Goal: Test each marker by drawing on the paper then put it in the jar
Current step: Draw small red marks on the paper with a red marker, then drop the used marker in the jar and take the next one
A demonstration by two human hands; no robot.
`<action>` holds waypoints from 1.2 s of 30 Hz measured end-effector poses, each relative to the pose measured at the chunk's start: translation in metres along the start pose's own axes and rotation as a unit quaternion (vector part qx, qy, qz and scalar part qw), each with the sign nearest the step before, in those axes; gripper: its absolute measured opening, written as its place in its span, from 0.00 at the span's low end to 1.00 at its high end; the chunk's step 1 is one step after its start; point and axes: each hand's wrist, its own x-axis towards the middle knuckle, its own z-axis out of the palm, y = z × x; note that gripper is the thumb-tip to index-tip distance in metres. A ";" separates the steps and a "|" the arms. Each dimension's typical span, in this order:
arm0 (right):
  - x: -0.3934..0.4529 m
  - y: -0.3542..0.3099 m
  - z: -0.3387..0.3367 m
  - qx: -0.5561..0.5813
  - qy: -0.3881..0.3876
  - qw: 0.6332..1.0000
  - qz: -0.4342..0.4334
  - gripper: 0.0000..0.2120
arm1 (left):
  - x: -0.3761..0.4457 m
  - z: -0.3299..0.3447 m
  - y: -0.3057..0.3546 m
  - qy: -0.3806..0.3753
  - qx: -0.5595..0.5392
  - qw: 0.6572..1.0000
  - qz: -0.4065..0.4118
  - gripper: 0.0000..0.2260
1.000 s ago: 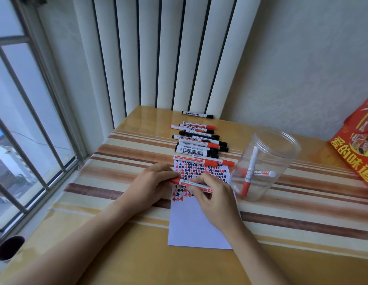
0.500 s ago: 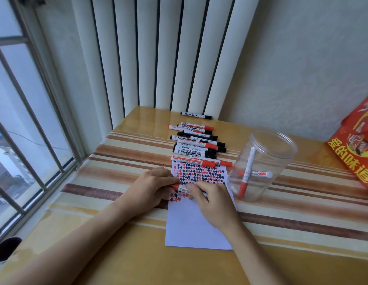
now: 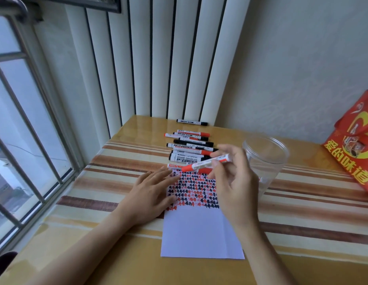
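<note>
I have a capped red marker (image 3: pixel 207 163) pinched in my right hand (image 3: pixel 232 177), lifted above the paper (image 3: pixel 199 233) and just left of the jar (image 3: pixel 265 161), so I judge it tested and next to drop in. My left hand (image 3: pixel 152 194) lies flat with straight fingers on the paper's left edge, and the rows of red and black marks fill its top half. Beyond my hands a row of markers (image 3: pixel 191 147) waits untested; the jar's contents are mostly hidden behind my right hand.

Left hand (image 3: pixel 152 192) flat (fingers spread), right hand (image 3: pixel 233 177) raised, grip pinched
</note>
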 end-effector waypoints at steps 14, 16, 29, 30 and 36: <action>0.070 -0.019 -0.070 -0.183 0.185 0.957 -0.130 0.05 | 0.001 0.002 0.000 -0.025 0.021 0.999 -0.005 0.24; 0.070 -0.010 -0.065 -0.210 0.121 0.966 -0.091 0.04 | 0.001 0.001 0.001 -0.028 0.023 0.999 -0.006 0.24; 0.062 -0.012 -0.061 -0.275 0.148 0.946 -0.089 0.05 | 0.000 0.000 0.001 -0.029 0.031 0.999 -0.005 0.23; 0.062 -0.008 -0.060 -0.297 0.096 0.949 -0.055 0.04 | 0.000 0.001 0.001 -0.029 0.033 0.999 -0.004 0.23; 0.058 -0.001 -0.054 -0.371 0.000 0.929 -0.018 0.14 | 0.001 0.001 0.002 -0.027 0.033 0.999 -0.003 0.23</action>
